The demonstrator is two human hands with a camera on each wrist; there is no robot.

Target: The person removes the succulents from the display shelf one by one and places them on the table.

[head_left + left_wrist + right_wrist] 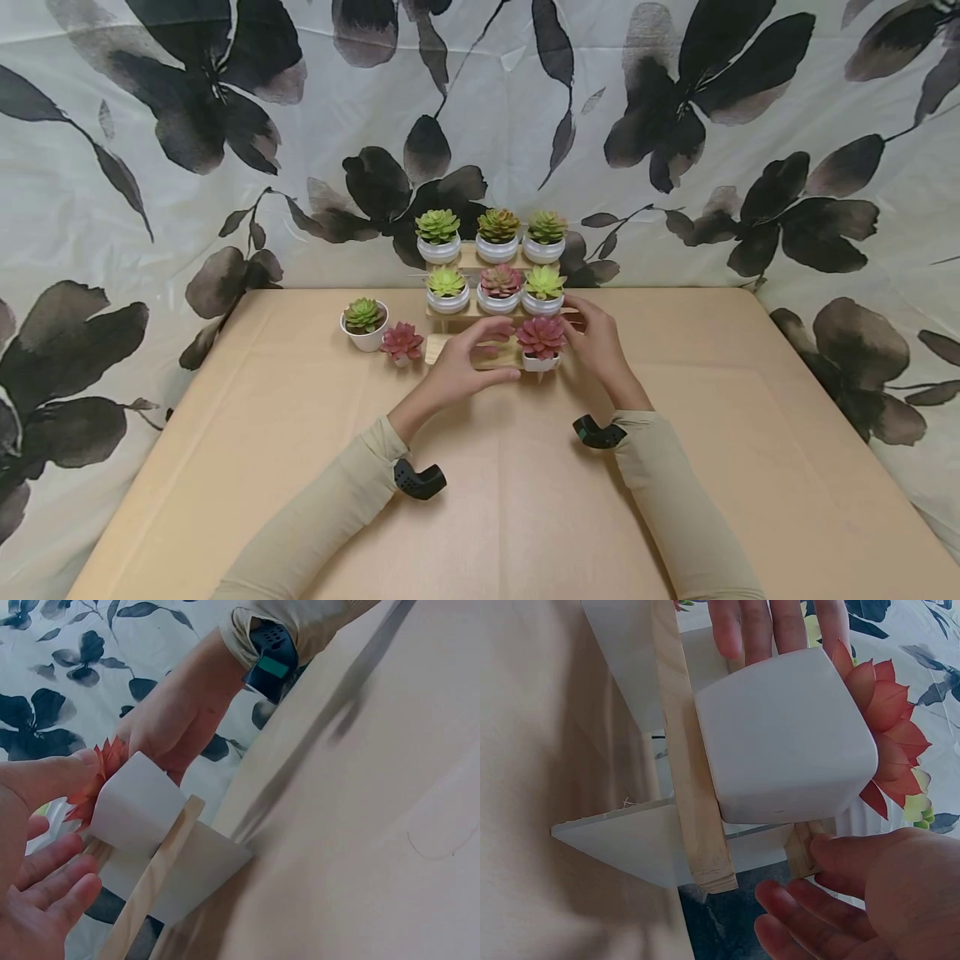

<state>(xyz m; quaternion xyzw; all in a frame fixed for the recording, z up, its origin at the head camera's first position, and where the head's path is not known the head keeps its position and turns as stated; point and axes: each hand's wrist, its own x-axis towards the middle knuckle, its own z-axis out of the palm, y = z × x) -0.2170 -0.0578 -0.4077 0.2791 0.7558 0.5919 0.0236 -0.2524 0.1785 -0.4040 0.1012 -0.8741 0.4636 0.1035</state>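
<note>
A red succulent (541, 336) in a white pot (787, 739) stands at the right end of the stand's lowest wooden shelf (442, 347). My left hand (472, 362) is spread to the left of it, fingers apart. In the left wrist view its thumb (64, 778) overlaps the red leaves. On the other side my right hand (597, 337) is beside the plant, loosely bent, with nothing in its grasp. Its thumb (840, 859) lies right at the end of a higher shelf board (802, 851) in the right wrist view.
Several potted succulents fill the upper two shelves, among them a reddish one (500, 282) and a green one (438, 226). On the table (495, 483), left of the stand, are a green succulent in a white pot (366, 337) and a small red succulent (402, 342). Behind hangs a floral cloth (525, 108).
</note>
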